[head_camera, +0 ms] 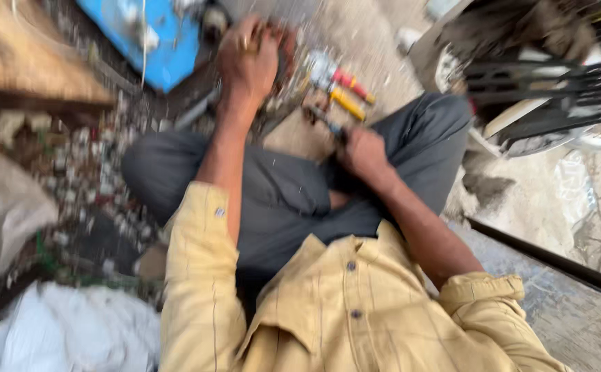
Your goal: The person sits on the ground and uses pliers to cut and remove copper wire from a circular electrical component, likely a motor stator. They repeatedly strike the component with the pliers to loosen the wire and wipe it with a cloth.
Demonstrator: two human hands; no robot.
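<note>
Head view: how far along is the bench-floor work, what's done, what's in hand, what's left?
Done: nothing finished can be made out; the frame is blurred. In hand: the right hand grips a dark-handled tool, and the left hand reaches forward onto a reddish-brown part on the floor. Left: two more tools lie unused ahead, a yellow-handled one and a red-handled one, and small scrap litters the ground.
</note>
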